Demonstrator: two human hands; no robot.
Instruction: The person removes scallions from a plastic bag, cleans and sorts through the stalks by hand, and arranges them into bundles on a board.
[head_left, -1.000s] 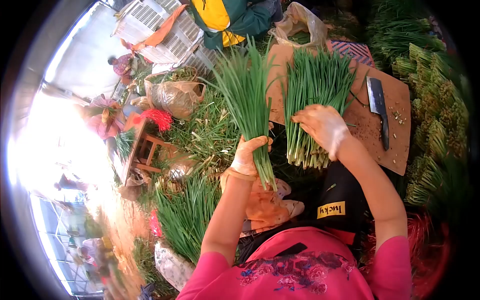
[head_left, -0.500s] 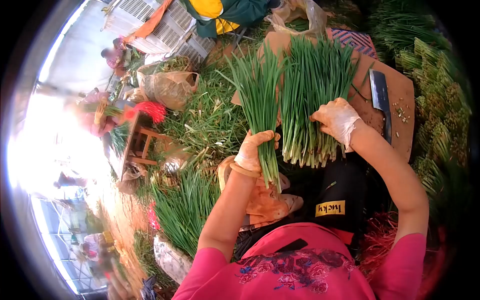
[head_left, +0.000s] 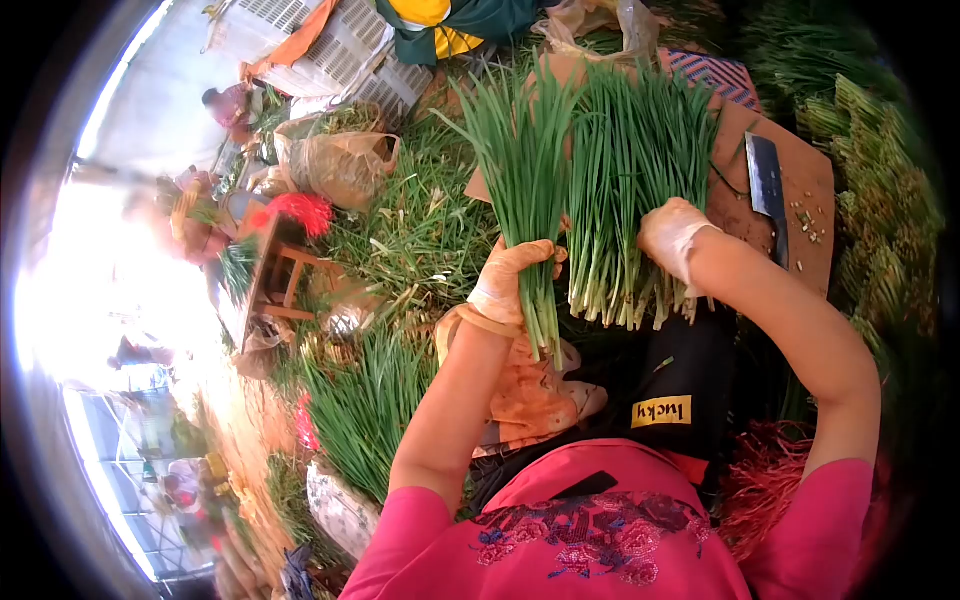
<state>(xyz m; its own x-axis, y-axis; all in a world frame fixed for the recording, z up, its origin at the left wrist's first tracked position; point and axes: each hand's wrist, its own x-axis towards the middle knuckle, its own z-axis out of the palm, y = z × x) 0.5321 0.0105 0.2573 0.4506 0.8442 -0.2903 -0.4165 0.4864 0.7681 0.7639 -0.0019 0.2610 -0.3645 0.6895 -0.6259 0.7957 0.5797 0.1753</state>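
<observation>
My left hand (head_left: 512, 281), in a thin whitish glove, is wrapped round the lower stalks of a bunch of garlic chives (head_left: 518, 165). Its leaves point away from me and the pale cut ends hang below my fist. Just right of it, a larger pile of garlic chives (head_left: 612, 170) lies on a brown board (head_left: 815, 195), stalk ends over the near edge. My gloved right hand (head_left: 676, 236) is curled at the right side of this pile, gripping stalks there; its fingertips are hidden among them. A cleaver (head_left: 766, 185) rests on the board to the right.
Stacked chives (head_left: 885, 190) line the right side. Loose leaves (head_left: 425, 235) litter the ground at left, with another chive bundle (head_left: 365, 410) nearer me. Red ties (head_left: 765, 485) lie by my right hip. A wooden stool (head_left: 285, 275), plastic bag (head_left: 340, 165) and other people are farther left.
My right hand has moved slightly right and its fingers have gone deeper into the pile's stalks. My left hand has lifted its bunch slightly away from me, still holding it.
</observation>
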